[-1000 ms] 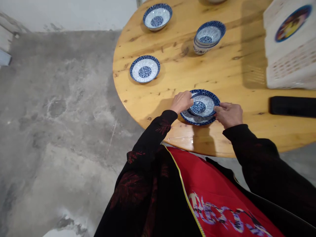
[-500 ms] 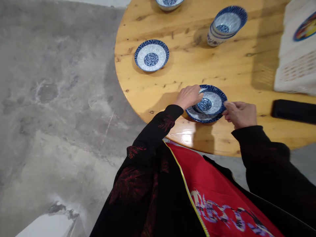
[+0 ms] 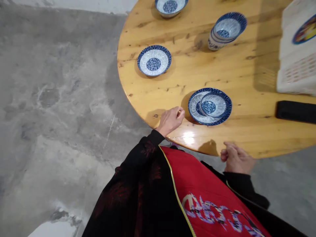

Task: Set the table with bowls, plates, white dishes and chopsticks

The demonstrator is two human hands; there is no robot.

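Observation:
A small blue-and-white bowl [image 3: 213, 104] rests inside a wider blue-patterned dish [image 3: 197, 113] near the front edge of the table. My left hand [image 3: 171, 121] is just left of that dish, apart from it, with its fingers curled in and no object showing. Lower right, at the table's edge, my right hand [image 3: 237, 159] is slightly blurred, its fingers bent together around nothing visible. Neither hand touches any dishware. Another shallow blue-rimmed dish [image 3: 154, 61] sits by itself to the upper left.
Farther back stands a stack of bowls [image 3: 228, 28] on the round wooden table [image 3: 177, 79]. One more bowl [image 3: 171, 6] is cut off at the top. On the right are a white plastic basket [image 3: 296, 56] and a black flat object [image 3: 296, 112]. Concrete floor [image 3: 61, 115] lies left.
Both hands have let go of the small bowl, which stays in the wider dish. My left hand has drawn back left and down; my right hand has come down toward my body.

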